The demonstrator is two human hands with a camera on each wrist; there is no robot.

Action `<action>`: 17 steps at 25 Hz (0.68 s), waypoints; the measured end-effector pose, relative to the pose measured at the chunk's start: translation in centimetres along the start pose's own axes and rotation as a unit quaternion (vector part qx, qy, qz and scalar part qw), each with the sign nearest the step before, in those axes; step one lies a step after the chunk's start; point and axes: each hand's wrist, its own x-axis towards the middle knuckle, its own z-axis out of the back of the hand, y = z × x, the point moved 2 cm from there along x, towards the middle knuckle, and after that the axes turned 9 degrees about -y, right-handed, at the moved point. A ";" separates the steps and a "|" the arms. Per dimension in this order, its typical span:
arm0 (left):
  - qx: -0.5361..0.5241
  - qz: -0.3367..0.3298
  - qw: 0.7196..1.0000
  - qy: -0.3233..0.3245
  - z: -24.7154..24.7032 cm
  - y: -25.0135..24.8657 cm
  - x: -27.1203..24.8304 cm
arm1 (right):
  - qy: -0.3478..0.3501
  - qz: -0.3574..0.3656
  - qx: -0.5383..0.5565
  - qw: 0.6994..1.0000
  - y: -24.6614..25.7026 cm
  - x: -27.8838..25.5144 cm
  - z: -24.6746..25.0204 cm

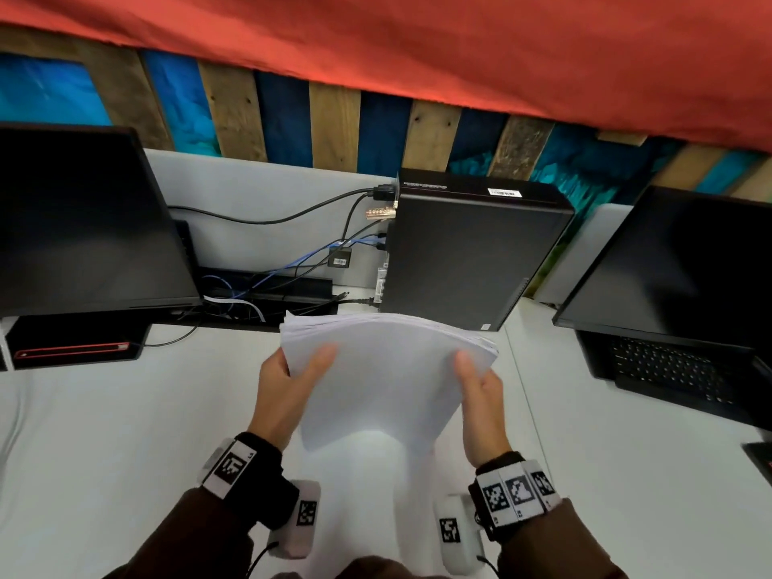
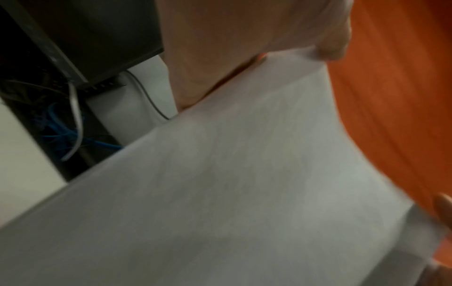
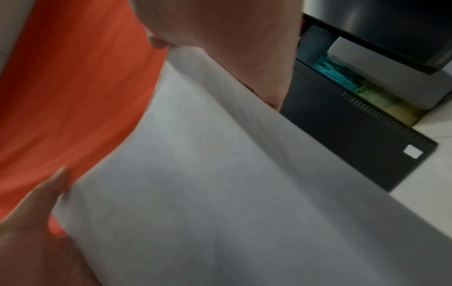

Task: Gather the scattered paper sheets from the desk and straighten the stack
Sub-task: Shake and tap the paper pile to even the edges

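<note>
A stack of white paper sheets (image 1: 388, 369) is held upright above the white desk (image 1: 125, 432), its top edges fanned and uneven. My left hand (image 1: 288, 386) grips the stack's left side, thumb on the near face. My right hand (image 1: 480, 390) grips the right side the same way. The left wrist view is filled by the blurred paper stack (image 2: 220, 183) with my left hand (image 2: 244, 48) at its upper edge. In the right wrist view the paper stack (image 3: 220, 174) runs under my right hand (image 3: 220, 38). The fingers behind the sheets are hidden.
A black computer tower (image 1: 472, 252) stands just behind the stack, with cables (image 1: 292, 261) to its left. A dark monitor (image 1: 83, 219) sits at the left and another monitor (image 1: 685, 261) over a keyboard (image 1: 668, 369) at the right. A red cloth (image 1: 459, 48) hangs above.
</note>
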 end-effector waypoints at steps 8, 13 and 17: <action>-0.037 -0.013 0.997 -0.068 -2.0 -5.1 0.3 | -0.040 -0.030 0.024 0.998 4.5 0.6 -1.6; -0.045 -0.045 0.997 -0.040 -1.6 -5.4 0.4 | -0.021 0.057 0.021 0.998 4.1 0.8 -1.1; 0.035 -0.071 0.995 0.055 0.7 -0.1 0.8 | -0.011 0.047 -0.050 0.998 -1.0 1.0 0.3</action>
